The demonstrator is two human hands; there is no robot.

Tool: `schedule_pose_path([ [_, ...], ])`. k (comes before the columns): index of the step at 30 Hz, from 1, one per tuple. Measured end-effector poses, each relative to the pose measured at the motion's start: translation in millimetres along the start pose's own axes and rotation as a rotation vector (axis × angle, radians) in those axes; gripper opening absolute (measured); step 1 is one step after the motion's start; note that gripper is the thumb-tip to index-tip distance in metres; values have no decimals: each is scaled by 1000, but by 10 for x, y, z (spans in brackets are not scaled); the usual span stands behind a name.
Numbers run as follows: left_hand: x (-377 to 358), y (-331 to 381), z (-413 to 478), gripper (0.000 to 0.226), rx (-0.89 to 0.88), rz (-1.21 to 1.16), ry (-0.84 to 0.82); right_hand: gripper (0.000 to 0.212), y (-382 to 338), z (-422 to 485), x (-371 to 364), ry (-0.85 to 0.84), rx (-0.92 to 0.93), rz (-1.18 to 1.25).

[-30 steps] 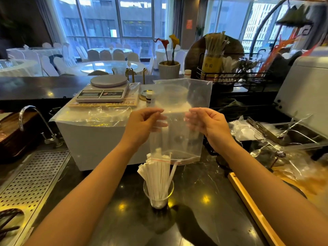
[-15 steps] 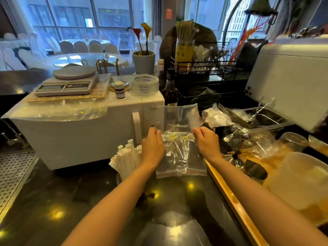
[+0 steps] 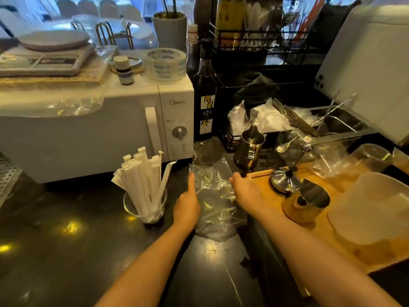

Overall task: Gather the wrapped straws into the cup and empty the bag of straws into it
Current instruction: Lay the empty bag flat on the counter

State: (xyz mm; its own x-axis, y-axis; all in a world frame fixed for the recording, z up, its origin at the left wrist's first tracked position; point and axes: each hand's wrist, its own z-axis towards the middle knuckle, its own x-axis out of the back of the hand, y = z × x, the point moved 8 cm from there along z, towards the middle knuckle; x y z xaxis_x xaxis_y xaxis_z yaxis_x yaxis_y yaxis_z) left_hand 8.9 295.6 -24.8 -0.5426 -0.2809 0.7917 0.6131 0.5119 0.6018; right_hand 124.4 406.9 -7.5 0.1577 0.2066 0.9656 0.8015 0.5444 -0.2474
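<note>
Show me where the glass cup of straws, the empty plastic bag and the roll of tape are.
glass cup (image 3: 129, 206), head view, on its left rim and wall.
plastic bag (image 3: 218, 196), head view, on the crumpled middle between the hands.
roll of tape (image 3: 164, 64), head view, on its printed outer side.

Both forearms came in from the bottom of the frame bare, with no sleeves showing up to the frame's edge. The left hand (image 3: 187, 204) and right hand (image 3: 245, 191) wore no gloves, rings, watch or bracelets.

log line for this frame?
straws: in cup | bag: empty, on counter | left hand, right hand: on bag
</note>
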Motion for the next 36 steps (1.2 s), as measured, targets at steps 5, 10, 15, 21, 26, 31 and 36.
schedule_pose_path([
  [5, -81, -46, 129, 44, -47, 155, -10, 29, 30, 150, -158, -22, -48, 34],
  [10, -109, -98, 271, 35, -47, 297, -28, 31, 46, 184, -194, -22, -127, 393],
  [15, -145, -89, 379, 35, -106, 415, -18, 32, -13, 171, -180, -38, -80, 473],
  [21, -189, -175, 349, 49, -96, 426, -15, 28, -107, 61, -235, -49, 53, 130],
  [26, -257, -249, 371, 54, -84, 454, -92, 45, -129, -62, -341, -34, 121, -257],
  [31, -291, -297, 370, 57, -65, 439, -188, 42, -118, -20, -364, -1, 206, -379],
  [36, -251, -316, 319, 60, -43, 419, -228, 51, -66, -3, -417, -73, 204, -304],
])
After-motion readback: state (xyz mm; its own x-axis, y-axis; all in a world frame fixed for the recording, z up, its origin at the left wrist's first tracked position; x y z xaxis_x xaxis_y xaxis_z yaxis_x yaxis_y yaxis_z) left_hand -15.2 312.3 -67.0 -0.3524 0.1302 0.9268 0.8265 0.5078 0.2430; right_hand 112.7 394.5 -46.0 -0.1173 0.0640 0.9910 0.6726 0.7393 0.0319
